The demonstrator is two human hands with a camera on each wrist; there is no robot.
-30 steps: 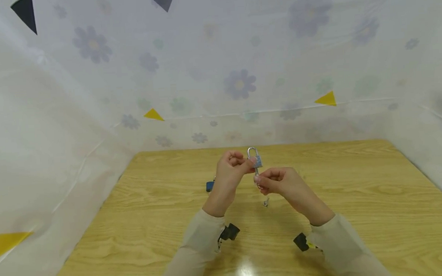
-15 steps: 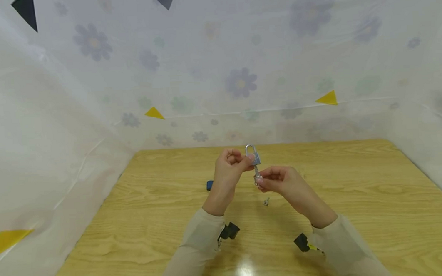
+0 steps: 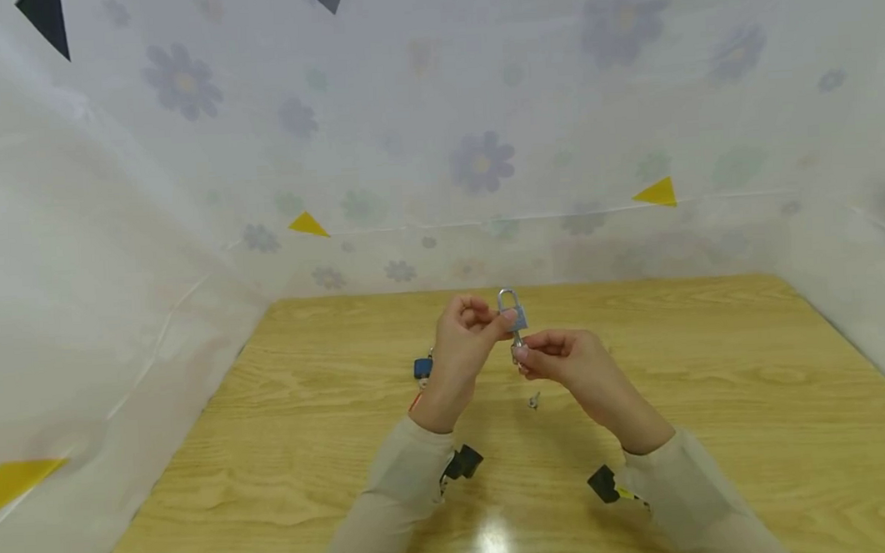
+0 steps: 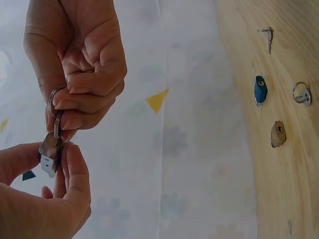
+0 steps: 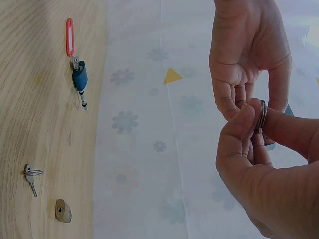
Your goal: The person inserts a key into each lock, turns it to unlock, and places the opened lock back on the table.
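Above the wooden table (image 3: 719, 396) my left hand (image 3: 483, 331) pinches a small padlock (image 3: 513, 313) by its body, silver shackle pointing up. Just below it my right hand (image 3: 537, 357) pinches a key (image 3: 517, 345) on a ring, the key's tip at the underside of the padlock. In the left wrist view the padlock body (image 4: 48, 158) sits between my left thumb and finger, with the key ring (image 4: 52, 99) held in my right fingers. The right wrist view shows the key ring (image 5: 261, 117) in my right fingertips; the padlock is mostly hidden there.
On the table lie a blue padlock (image 3: 422, 367) with a key and red tag (image 5: 70, 37), a loose key on a ring (image 3: 534, 401), and a small brass padlock (image 4: 277, 133). Flowered white sheeting walls the table on three sides.
My right hand has risen a little toward the padlock, closing the gap between key and lock. The left hand has stayed nearly still. The blue padlock on the table shows more.
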